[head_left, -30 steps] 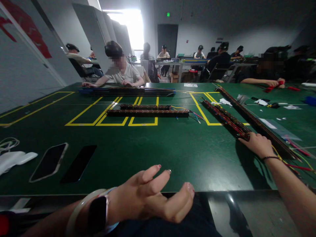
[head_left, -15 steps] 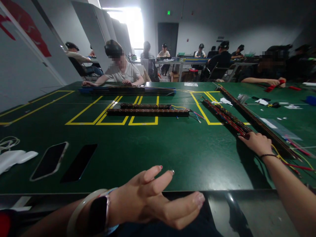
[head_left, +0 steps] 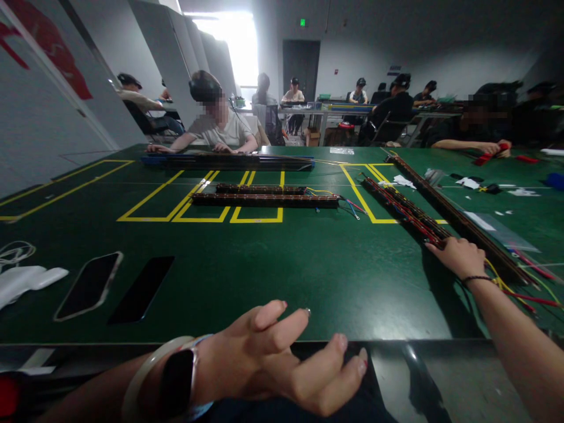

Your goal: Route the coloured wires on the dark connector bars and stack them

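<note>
At the right, my right hand (head_left: 462, 257) is closed over the near end of a long dark bar with red wires (head_left: 403, 208). The bar lies slanting on the green table (head_left: 220, 264), and my palm hides its near end. Yellow and red wires (head_left: 513, 288) come out beside my wrist. In front of the table edge, my left hand (head_left: 282, 358) is held in the air with fingers apart and nothing in it. A second long dark bar (head_left: 458, 214) lies just right of the held one.
Shorter dark bars (head_left: 264, 200) with wire ends lie mid-table across yellow tape. Two phones (head_left: 90, 286) (head_left: 143, 289) and a white cable (head_left: 17, 252) are at left. Plastic bags (head_left: 502, 229) and scraps lie right. A co-worker (head_left: 220, 126) sits opposite; another person's hands (head_left: 497, 150) hold something red.
The fingers of my left hand have spread slightly, with another fingertip now showing. My right hand and the bar stay where they were.
</note>
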A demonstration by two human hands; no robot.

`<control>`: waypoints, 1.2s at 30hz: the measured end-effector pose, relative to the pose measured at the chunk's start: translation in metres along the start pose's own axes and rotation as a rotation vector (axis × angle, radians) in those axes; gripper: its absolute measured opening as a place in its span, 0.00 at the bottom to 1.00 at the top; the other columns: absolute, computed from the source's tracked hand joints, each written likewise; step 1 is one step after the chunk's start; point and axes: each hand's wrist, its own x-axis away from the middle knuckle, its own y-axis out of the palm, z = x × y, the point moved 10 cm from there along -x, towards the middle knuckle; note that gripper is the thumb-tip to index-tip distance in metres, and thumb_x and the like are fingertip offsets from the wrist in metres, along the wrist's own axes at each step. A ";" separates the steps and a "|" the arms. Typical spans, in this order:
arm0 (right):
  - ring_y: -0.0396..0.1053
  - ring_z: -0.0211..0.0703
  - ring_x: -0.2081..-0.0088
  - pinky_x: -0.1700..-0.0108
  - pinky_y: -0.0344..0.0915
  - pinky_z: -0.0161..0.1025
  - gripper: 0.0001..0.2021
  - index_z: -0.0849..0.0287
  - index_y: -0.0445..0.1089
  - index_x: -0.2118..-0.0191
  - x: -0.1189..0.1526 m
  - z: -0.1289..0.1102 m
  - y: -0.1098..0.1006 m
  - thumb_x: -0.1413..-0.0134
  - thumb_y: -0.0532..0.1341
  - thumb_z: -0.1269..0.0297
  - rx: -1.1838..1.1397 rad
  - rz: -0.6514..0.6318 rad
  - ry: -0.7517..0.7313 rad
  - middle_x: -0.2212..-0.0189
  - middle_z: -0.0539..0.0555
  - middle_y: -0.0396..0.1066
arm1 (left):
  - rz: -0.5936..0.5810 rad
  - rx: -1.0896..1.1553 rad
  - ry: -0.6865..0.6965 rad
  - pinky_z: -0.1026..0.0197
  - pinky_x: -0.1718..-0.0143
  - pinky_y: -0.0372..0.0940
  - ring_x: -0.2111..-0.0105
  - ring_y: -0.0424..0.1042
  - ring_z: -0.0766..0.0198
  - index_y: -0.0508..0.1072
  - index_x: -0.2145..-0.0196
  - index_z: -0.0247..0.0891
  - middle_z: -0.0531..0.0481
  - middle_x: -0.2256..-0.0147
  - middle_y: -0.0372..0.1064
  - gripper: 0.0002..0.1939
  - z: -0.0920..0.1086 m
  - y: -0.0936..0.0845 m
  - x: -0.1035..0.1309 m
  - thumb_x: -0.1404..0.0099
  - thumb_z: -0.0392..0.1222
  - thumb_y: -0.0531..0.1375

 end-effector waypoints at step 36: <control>0.68 0.67 0.54 0.56 0.59 0.54 0.25 0.67 0.65 0.53 0.020 -0.030 -0.021 0.41 0.51 0.47 0.003 0.070 -0.002 0.58 0.73 0.69 | 0.260 0.076 -0.201 0.60 0.60 0.55 0.74 0.62 0.70 0.69 0.68 0.46 0.65 0.78 0.72 0.11 -0.027 -0.040 0.009 0.44 0.30 0.63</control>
